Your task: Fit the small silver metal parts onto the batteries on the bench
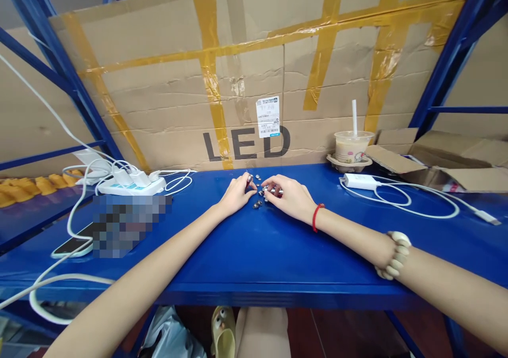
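My left hand (pixel 237 194) rests over the blue shelf top (pixel 254 247), its thumb and fingers closed on a small shiny metal piece (pixel 249 179). Facing it from the right, my right hand (pixel 292 195) has curled fingers around shiny metal pieces (pixel 274 191), partly hidden by the fingers. Between the two hands lie several loose small metal pieces; one dark cluster (pixel 257 204) sits closest to me, and another bit (pixel 257 177) lies farther back. They are too small to name exactly.
A taped cardboard sheet (pixel 166 104) stands behind the shelf. At left are a power strip (pixel 130 186), white cables and a phone (pixel 73 248). To the right stand a drink cup (pixel 351 149) in a carrier, a white adapter (pixel 359 181) with its cable, and an opened carton (pixel 456 157).
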{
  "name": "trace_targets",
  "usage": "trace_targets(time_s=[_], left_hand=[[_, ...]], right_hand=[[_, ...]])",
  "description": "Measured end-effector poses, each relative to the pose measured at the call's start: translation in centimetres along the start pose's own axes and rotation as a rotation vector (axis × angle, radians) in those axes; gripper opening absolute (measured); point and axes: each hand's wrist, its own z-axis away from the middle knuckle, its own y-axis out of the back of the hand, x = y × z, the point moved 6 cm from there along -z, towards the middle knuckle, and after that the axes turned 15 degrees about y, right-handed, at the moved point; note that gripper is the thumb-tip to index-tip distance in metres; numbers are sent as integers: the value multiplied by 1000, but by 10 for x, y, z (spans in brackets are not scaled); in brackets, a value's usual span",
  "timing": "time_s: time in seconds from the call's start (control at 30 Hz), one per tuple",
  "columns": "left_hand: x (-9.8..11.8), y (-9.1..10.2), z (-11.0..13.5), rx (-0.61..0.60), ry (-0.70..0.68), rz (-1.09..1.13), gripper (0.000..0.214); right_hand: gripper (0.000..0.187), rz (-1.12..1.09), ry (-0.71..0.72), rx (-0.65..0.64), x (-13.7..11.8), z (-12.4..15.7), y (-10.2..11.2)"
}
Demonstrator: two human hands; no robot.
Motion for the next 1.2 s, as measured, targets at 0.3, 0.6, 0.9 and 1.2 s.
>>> trace_targets(time_s=[0.3, 0.6, 0.9, 1.2], left_hand=[[13, 16, 10, 169, -71, -101, 14], [34, 21, 21, 236, -266, -157, 5], [44, 22, 28, 258, -414, -103, 7], [41, 17, 20, 235, -270, -221, 22]], right_hand=[[16, 22, -30, 4, 4, -1, -1], [27, -92, -83, 48, 13, -2, -4], [21, -335, -170, 89, 17, -3, -5], [22, -225, -109, 217, 13, -3, 10]])
